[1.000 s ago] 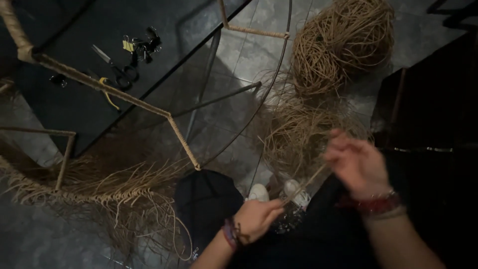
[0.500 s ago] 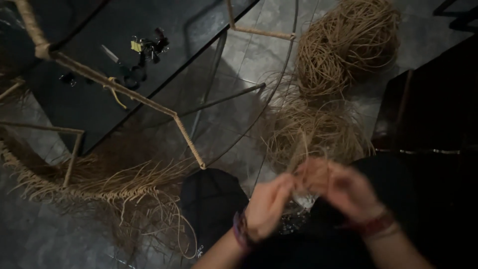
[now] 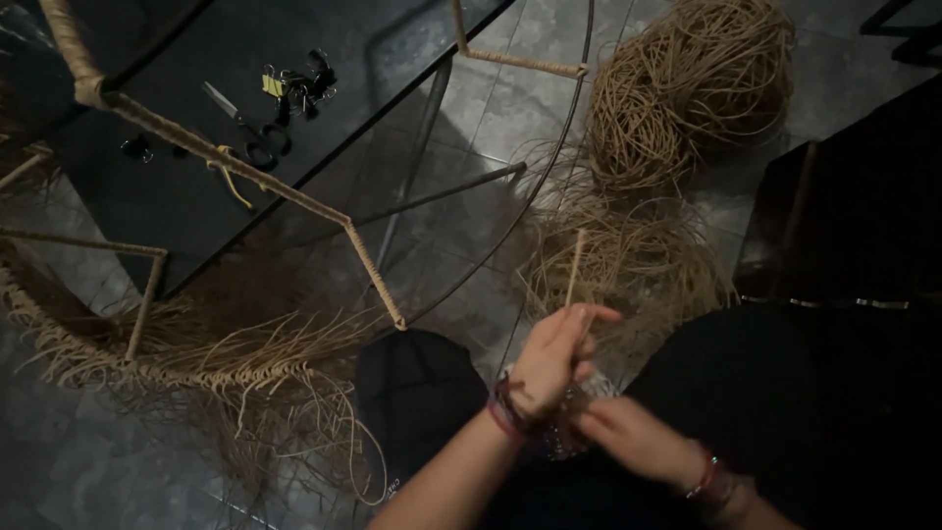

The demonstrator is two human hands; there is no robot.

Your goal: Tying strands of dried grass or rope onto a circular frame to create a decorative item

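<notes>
My left hand (image 3: pixel 554 358) is closed around a thin tan cord strand (image 3: pixel 574 267) that sticks up from my fist toward the loose cord pile (image 3: pixel 628 257) on the floor. My right hand (image 3: pixel 633 442) sits just below and to the right of it, fingers curled near the lower part of the same strand, over my dark lap. Bracelets circle both wrists. Whether the right hand actually grips the strand is hidden by the left hand.
A large ball of tan cord (image 3: pixel 692 83) lies at the upper right. A metal frame wrapped in cord (image 3: pixel 373 270) with a hanging fringe (image 3: pixel 226 358) stands at the left. Scissors (image 3: pixel 245 123) and binder clips (image 3: pixel 299 83) lie on a dark table (image 3: pixel 147 201).
My hands came together from being apart. The left hand rose and now holds the strand upright, while the right hand dropped lower beside it.
</notes>
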